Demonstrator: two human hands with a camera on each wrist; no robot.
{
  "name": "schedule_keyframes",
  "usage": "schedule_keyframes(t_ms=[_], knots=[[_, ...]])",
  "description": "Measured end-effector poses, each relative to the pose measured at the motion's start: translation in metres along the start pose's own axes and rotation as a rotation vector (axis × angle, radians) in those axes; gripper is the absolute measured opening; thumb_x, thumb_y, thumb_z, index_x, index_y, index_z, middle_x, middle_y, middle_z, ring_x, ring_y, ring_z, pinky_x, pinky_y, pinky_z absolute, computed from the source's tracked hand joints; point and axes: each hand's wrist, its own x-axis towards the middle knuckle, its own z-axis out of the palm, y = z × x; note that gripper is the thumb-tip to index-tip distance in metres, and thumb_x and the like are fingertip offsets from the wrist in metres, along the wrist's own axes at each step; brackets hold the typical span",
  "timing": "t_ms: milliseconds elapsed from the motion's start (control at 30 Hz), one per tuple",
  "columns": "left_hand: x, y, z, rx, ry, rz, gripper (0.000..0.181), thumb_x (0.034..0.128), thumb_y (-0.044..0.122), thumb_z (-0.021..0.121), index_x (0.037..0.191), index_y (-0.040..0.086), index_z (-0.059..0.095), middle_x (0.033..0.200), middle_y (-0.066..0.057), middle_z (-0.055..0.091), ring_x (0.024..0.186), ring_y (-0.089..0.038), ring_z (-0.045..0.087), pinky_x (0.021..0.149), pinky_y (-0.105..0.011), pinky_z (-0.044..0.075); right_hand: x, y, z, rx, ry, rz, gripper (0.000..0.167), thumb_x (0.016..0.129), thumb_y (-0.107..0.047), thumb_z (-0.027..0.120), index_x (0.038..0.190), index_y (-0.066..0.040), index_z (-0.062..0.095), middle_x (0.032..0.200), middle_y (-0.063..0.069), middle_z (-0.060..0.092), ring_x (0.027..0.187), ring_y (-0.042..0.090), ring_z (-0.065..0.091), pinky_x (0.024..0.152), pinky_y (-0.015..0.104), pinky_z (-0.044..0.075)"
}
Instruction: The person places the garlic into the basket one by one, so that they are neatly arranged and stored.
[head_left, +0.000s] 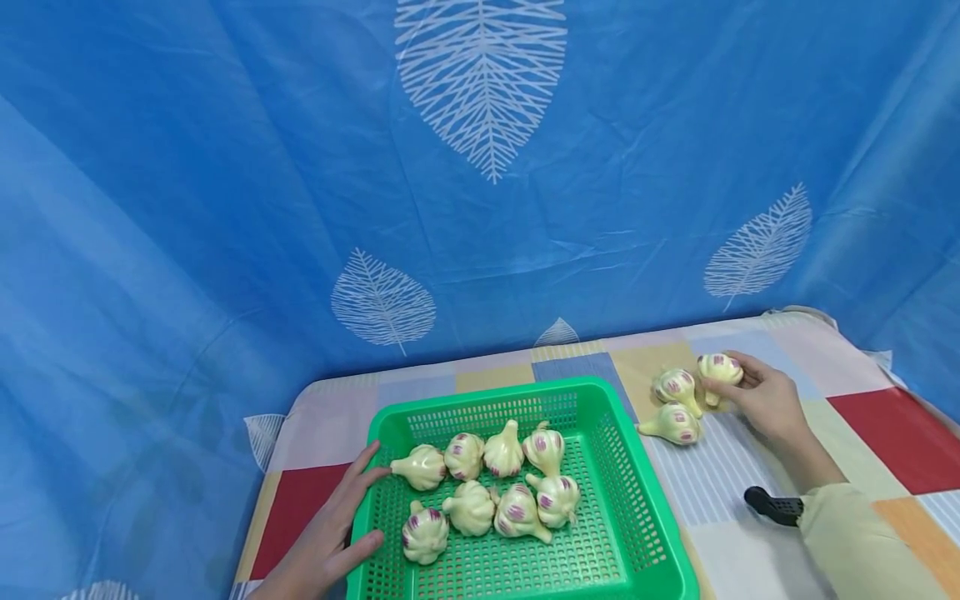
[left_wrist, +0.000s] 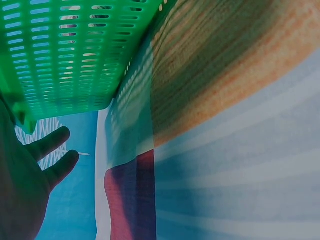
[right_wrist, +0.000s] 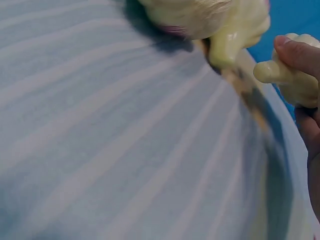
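Note:
My right hand [head_left: 772, 408] grips a garlic bulb [head_left: 720, 367] with purple streaks between thumb and fingers. In the right wrist view that bulb [right_wrist: 300, 90] has its pale stem pointing left. Just left of the hand, two more garlic bulbs [head_left: 677, 423] lie on the tablecloth. A green perforated basket [head_left: 651, 492] takes up the front middle, with several garlic bulbs [head_left: 516, 510] lying in it. At the basket's left rim rests my left hand [head_left: 330, 529], its fingers spread and loosely straight. From below, the left wrist view shows two extended fingers [left_wrist: 62, 167] beside the basket wall.
A patchwork tablecloth [head_left: 795, 429] covers the table. Beside the right sleeve is a black perforated strap [head_left: 774, 507]. Behind and at both sides hangs a blue curtain [head_left: 637, 208] with white leaf prints, close to the table's back edge.

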Motion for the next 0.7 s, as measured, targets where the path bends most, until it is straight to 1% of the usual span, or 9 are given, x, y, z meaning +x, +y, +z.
schedule_keyframes(t_ms=[133, 200, 267, 333, 400, 500, 533, 600, 700], knots=[[0.001, 0.004, -0.002, 0.009, 0.001, 0.011, 0.064, 0.0968, 0.016, 0.061, 0.155, 0.02, 0.034, 0.167, -0.01, 0.009, 0.144, 0.003, 0.009, 0.093, -0.035, 0.055, -0.005, -0.011, -0.013, -0.031, -0.009, -0.047, 0.089, 0.09, -0.046, 0.075, 0.151, 0.007, 0.038, 0.141, 0.034, 0.05, 0.124, 0.044, 0.053, 0.071, 0.002, 0.042], [0.001, 0.006, -0.003, 0.012, -0.002, 0.011, 0.064, 0.097, 0.016, 0.06, 0.155, 0.02, 0.034, 0.167, -0.01, 0.009, 0.145, 0.002, 0.009, 0.093, -0.036, 0.055, -0.008, -0.018, -0.019, -0.028, -0.018, -0.073, 0.086, 0.091, -0.043, 0.075, 0.15, 0.007, 0.039, 0.14, 0.034, 0.05, 0.119, 0.031, 0.059, 0.072, 0.002, 0.043], [0.0, 0.007, -0.004, 0.016, -0.003, 0.005, 0.063, 0.0973, 0.016, 0.06, 0.154, 0.02, 0.034, 0.167, -0.01, 0.009, 0.144, 0.001, 0.01, 0.093, -0.036, 0.055, -0.012, -0.024, -0.022, -0.011, -0.025, -0.096, 0.082, 0.091, -0.04, 0.076, 0.148, 0.007, 0.042, 0.139, 0.033, 0.051, 0.11, 0.011, 0.061, 0.073, 0.003, 0.044], [0.0, 0.008, -0.005, 0.015, -0.007, -0.009, 0.062, 0.0981, 0.017, 0.06, 0.154, 0.021, 0.034, 0.167, -0.009, 0.009, 0.145, 0.0, 0.01, 0.094, -0.036, 0.054, -0.016, -0.031, -0.025, 0.01, -0.034, -0.117, 0.078, 0.091, -0.038, 0.077, 0.147, 0.006, 0.044, 0.137, 0.03, 0.052, 0.102, -0.007, 0.056, 0.073, 0.004, 0.046], [0.0, 0.009, -0.005, 0.011, -0.007, -0.025, 0.062, 0.0984, 0.017, 0.06, 0.154, 0.022, 0.034, 0.167, -0.007, 0.008, 0.145, 0.0, 0.01, 0.094, -0.036, 0.054, -0.02, -0.039, -0.026, 0.025, -0.048, -0.152, 0.074, 0.091, -0.034, 0.077, 0.146, 0.006, 0.046, 0.134, 0.028, 0.054, 0.097, -0.017, 0.05, 0.073, 0.006, 0.048], [0.001, 0.008, -0.006, -0.003, -0.014, -0.038, 0.062, 0.0984, 0.018, 0.06, 0.154, 0.022, 0.034, 0.168, -0.006, 0.007, 0.145, 0.002, 0.008, 0.094, -0.035, 0.054, -0.029, -0.054, -0.026, 0.041, -0.084, -0.2, 0.07, 0.092, -0.028, 0.077, 0.145, 0.007, 0.046, 0.13, 0.027, 0.055, 0.095, -0.019, 0.052, 0.073, 0.01, 0.051], [0.001, 0.008, -0.006, -0.005, -0.016, -0.039, 0.062, 0.0984, 0.017, 0.06, 0.154, 0.022, 0.034, 0.168, -0.006, 0.007, 0.145, 0.003, 0.007, 0.094, -0.035, 0.054, -0.032, -0.06, -0.025, 0.047, -0.097, -0.221, 0.069, 0.093, -0.026, 0.076, 0.144, 0.008, 0.046, 0.129, 0.027, 0.056, 0.095, -0.018, 0.053, 0.073, 0.011, 0.052], [0.001, 0.008, -0.006, -0.003, -0.015, -0.036, 0.062, 0.098, 0.017, 0.06, 0.154, 0.022, 0.034, 0.168, -0.006, 0.008, 0.145, 0.004, 0.007, 0.094, -0.035, 0.054, -0.037, -0.071, -0.023, 0.063, -0.128, -0.258, 0.066, 0.093, -0.021, 0.075, 0.144, 0.009, 0.047, 0.126, 0.021, 0.059, 0.096, -0.015, 0.057, 0.074, 0.013, 0.053], [0.001, 0.009, -0.007, 0.004, -0.011, -0.031, 0.062, 0.0975, 0.016, 0.06, 0.154, 0.021, 0.034, 0.168, -0.006, 0.008, 0.145, 0.004, 0.007, 0.095, -0.036, 0.054, -0.044, -0.09, -0.018, 0.1, -0.182, -0.302, 0.062, 0.094, -0.017, 0.075, 0.143, 0.009, 0.048, 0.123, 0.019, 0.062, 0.098, -0.009, 0.061, 0.076, 0.016, 0.055]])
